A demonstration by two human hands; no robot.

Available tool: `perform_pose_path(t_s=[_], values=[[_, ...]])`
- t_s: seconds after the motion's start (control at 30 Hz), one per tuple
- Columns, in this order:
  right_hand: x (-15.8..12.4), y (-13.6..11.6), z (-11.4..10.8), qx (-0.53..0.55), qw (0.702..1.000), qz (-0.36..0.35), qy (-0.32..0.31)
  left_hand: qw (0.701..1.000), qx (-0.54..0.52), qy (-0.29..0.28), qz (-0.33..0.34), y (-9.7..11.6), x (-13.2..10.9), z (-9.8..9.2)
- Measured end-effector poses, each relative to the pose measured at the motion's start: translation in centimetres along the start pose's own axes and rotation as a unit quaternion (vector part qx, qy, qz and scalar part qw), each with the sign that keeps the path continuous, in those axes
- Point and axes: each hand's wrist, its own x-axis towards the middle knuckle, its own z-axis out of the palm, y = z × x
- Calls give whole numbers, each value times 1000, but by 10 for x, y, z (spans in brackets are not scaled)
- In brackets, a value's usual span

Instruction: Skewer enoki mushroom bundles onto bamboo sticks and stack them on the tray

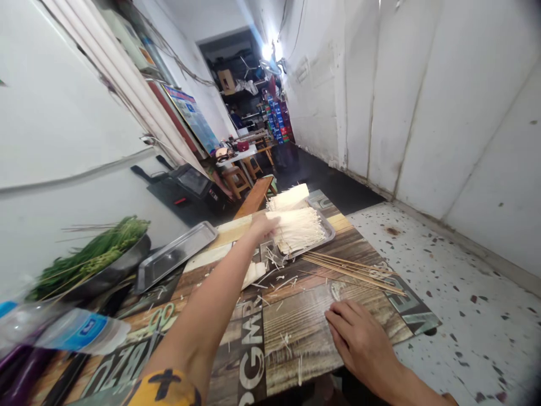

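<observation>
My left hand [262,225] reaches across the table with its fingers closed on the near left end of a bundle of enoki mushrooms [298,228]. The bundle lies on a metal tray [328,230], and a second pale enoki bundle [291,197] sits behind it. Part of my fingers is hidden by the hand itself. Close to the table's front edge, my right hand [359,332] rests with fingers extended and holds nothing. Thin bamboo skewers [355,270] lie between it and the tray. A smaller enoki piece [253,274] and loose strands are under and beside my left forearm.
An oblong metal tray [177,254] stands left of my arm. Beyond it is a metal bowl [127,259] heaped with skewered greens [93,254]. A plastic water bottle [80,330], green-handled scissors [161,317] and purple eggplants [25,366] lie at the near left. A wooden bench [253,197] extends behind the table.
</observation>
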Motion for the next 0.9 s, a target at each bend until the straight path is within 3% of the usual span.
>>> perform_pose_path(t_s=[0.1,0.23,0.3,0.47,0.57,0.7,0.9], values=[[15,11,-18,33,997,-20,-68,999,41,5,25,-2,-2,-5],[42,35,-29,-185,970,1,-155,991,78,3,108,-22,-19,-26],[51,44,-27,-241,954,-2,-181,983,100,14,154,-41,-33,-45],[60,55,-15,-265,941,-57,-204,954,184,55,231,-107,-69,-100],[67,59,-13,-280,933,-77,-213,937,217,49,268,-146,-84,-116],[72,56,-13,-292,927,-102,-213,915,253,28,313,-175,-89,-108],[51,35,-8,-261,944,-103,-175,895,285,-2,343,-173,-75,-84]])
